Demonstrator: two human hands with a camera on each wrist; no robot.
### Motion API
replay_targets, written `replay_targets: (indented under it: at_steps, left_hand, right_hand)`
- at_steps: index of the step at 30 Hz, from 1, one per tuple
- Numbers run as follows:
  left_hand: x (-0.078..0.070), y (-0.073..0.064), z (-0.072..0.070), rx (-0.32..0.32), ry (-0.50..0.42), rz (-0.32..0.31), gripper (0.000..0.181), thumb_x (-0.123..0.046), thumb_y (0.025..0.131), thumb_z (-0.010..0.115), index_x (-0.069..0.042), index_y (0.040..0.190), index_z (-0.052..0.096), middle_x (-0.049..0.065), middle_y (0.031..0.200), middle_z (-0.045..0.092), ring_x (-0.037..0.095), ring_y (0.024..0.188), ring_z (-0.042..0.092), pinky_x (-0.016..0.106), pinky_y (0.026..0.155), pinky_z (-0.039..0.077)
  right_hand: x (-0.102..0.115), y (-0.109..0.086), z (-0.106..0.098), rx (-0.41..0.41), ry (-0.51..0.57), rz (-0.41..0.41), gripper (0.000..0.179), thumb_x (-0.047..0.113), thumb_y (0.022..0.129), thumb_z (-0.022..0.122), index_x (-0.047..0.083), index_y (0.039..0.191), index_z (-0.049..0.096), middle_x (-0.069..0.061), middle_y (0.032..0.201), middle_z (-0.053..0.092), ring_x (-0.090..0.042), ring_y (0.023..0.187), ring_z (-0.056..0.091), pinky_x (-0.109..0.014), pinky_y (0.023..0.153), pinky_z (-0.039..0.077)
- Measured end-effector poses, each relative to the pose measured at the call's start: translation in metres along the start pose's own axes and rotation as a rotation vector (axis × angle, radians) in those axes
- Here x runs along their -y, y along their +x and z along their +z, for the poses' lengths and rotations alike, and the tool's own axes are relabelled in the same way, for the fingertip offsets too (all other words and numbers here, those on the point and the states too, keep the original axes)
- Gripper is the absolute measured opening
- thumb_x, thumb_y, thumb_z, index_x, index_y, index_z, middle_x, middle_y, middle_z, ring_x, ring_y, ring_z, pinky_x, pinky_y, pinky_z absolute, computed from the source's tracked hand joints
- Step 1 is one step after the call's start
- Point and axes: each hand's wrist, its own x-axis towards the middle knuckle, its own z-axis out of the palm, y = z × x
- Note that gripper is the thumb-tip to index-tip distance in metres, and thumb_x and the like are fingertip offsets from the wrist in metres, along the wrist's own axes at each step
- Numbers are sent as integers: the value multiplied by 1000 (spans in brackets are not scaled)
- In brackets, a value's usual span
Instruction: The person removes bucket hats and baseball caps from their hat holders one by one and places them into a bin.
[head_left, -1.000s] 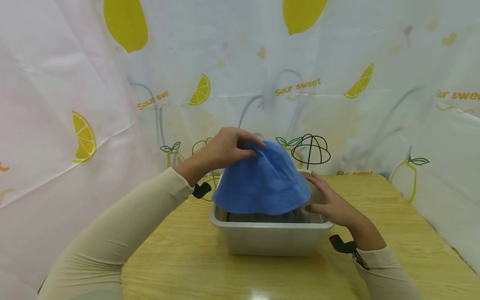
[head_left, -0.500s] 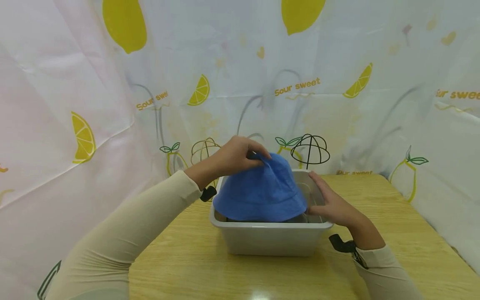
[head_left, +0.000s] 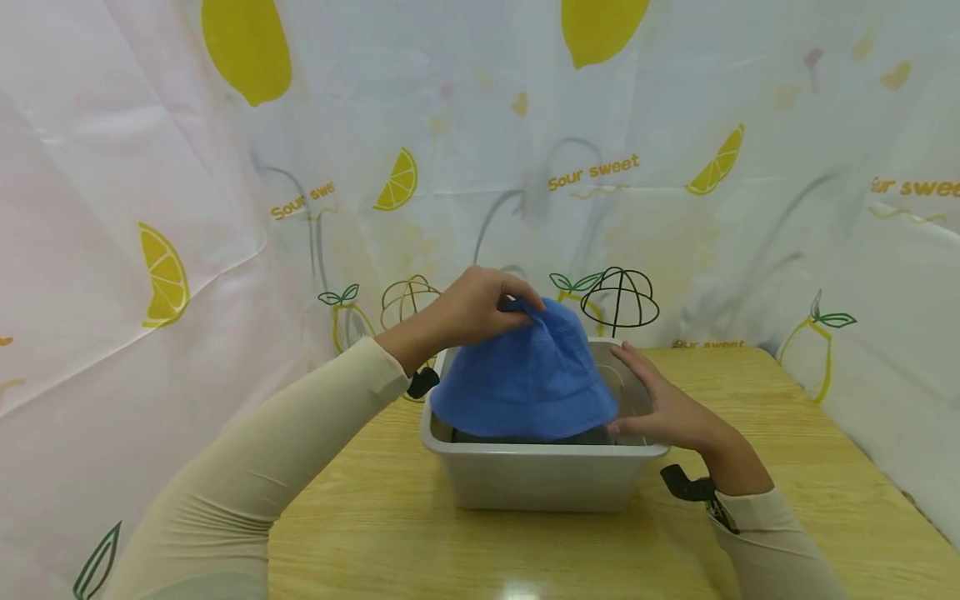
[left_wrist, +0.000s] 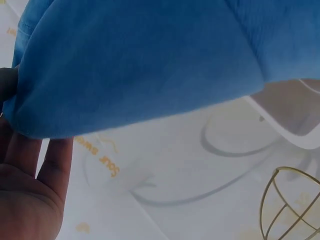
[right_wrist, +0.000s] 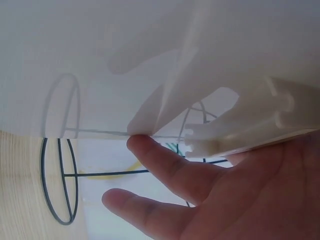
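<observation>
A blue bucket hat (head_left: 525,375) hangs brim down over a light-grey plastic bin (head_left: 540,479). My left hand (head_left: 487,308) pinches the hat's crown between thumb and fingers. In the left wrist view the blue cloth (left_wrist: 140,65) runs between the thumb and the fingers (left_wrist: 57,165). My right hand (head_left: 667,408) holds the bin's right wall, with the thumb over the rim and the fingers along the outside. In the right wrist view those fingers (right_wrist: 170,167) lie against or close to the wall. Something dark (head_left: 480,437) shows in the bin under the brim; its kind is hidden.
Behind the bin stand a black wire hat stand (head_left: 621,300) on the right and a gold wire one (head_left: 408,300) on the left. The bin sits on a wood-grain table (head_left: 375,533). A white lemon-print curtain (head_left: 480,100) encloses the back and sides.
My left hand has lowered the hat toward the bin and shifted slightly right, then lifted it a little in the last half second. The right hand has stayed at the bin's wall.
</observation>
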Motion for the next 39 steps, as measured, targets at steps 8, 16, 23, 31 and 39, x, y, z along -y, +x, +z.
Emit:
replay_targets:
  at_steps: [8, 16, 23, 31, 39]
  left_hand:
    - [-1, 0, 6, 97, -30, -11, 14, -13, 94, 79, -20, 105, 82, -4, 113, 78, 11, 102, 74, 23, 86, 58]
    - [-2, 1, 15, 146, -2, 8, 14, -13, 93, 79, -19, 106, 82, -5, 113, 78, 11, 101, 74, 21, 85, 57]
    - [-3, 2, 18, 161, 14, 39, 15, -11, 92, 79, -17, 106, 82, -5, 110, 78, 11, 102, 74, 21, 86, 57]
    - [2, -1, 29, 273, 102, 35, 36, -15, 96, 76, -25, 130, 73, -4, 122, 76, 9, 104, 72, 23, 88, 57]
    - [9, -9, 50, 414, 206, 69, 48, -26, 96, 77, -22, 142, 65, -3, 136, 70, 14, 117, 69, 32, 102, 53]
  right_hand:
    - [0, 1, 0, 5, 12, 26, 112, 33, 82, 86, 31, 168, 14, -3, 175, -7, -50, 157, -3, -86, 106, 16]
    - [3, 1, 4, 0, 8, 36, 106, 36, 88, 81, 26, 168, 12, -5, 176, -6, -49, 158, -2, -84, 109, 16]
    - [11, -1, 6, -12, -30, 74, 105, 45, 91, 77, 25, 168, 8, -8, 175, -5, -48, 158, 0, -83, 110, 17]
    - [15, 0, 6, -23, -49, 88, 102, 46, 93, 74, 23, 168, 10, -9, 175, -4, -50, 157, 2, -84, 109, 17]
    - [16, 1, 6, -35, -43, 107, 97, 48, 96, 70, 23, 168, 10, -10, 175, -3, -52, 157, 4, -84, 109, 17]
